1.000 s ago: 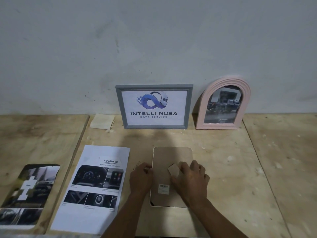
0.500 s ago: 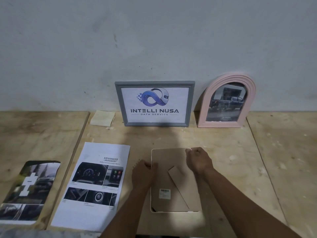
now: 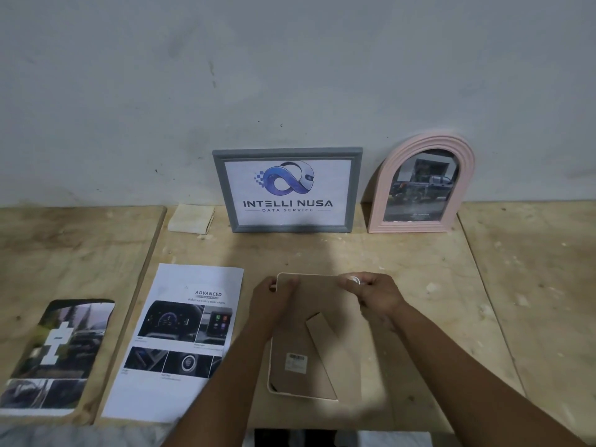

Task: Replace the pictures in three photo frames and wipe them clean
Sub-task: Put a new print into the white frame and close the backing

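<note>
One beige frame (image 3: 309, 343) face-down on tabletop (image 3: 435, 269), backing still on; left hand (image 3: 274, 298) grips its top-left corner, right hand (image 3: 374, 295) pinches top-right; white print (image 3: 180, 337), dark print (image 3: 54, 356) lie unused alongside; further back, folded cloth (image 3: 192, 218), grey frame (image 3: 222, 191), pink arched frame (image 3: 383, 188) against wall (image 3: 290, 75); likely swaps and wiping all remain.

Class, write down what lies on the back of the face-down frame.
On the frame: a cardboard stand and barcode sticker; left hand and right hand grip its top corners. Its downward front is hidden.
</note>
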Motion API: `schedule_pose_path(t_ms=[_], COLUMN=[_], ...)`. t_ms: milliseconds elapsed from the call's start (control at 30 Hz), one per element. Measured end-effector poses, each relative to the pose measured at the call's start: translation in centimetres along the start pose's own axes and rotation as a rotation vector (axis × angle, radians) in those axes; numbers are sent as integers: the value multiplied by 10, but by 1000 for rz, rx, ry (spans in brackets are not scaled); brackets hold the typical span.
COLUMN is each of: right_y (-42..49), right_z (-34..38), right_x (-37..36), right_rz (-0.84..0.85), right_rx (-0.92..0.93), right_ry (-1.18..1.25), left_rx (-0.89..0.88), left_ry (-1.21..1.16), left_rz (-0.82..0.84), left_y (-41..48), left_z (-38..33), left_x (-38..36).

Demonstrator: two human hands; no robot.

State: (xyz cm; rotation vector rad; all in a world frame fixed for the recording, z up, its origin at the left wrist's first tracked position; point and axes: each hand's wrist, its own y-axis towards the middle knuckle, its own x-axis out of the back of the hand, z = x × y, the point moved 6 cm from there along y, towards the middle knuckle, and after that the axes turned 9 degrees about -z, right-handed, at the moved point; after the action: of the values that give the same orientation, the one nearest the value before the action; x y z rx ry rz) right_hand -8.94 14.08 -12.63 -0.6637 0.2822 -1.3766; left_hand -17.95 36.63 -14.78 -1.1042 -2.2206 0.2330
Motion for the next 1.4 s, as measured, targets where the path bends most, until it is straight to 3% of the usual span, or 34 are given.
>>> schedule_pose_path(t_ms=[567,1000,1167,1400], right_y=[-7,1,-4,-6], right_z=[20,15,-5,-8], right_x=[0,7,9,21], right_rz=[140,104,195,121], right_rx=[117,97,59,11], right_ry=[-123,-123,-184,-96], left_rx=[-2,-11,-15,51], left_ry=[-174,-230,-265,-126], left_rz=[0,15,-3,203], left_y=[-7,-6,-5,-19], left_z=[-6,-7,-8,14], left_x=[12,11,16,19])
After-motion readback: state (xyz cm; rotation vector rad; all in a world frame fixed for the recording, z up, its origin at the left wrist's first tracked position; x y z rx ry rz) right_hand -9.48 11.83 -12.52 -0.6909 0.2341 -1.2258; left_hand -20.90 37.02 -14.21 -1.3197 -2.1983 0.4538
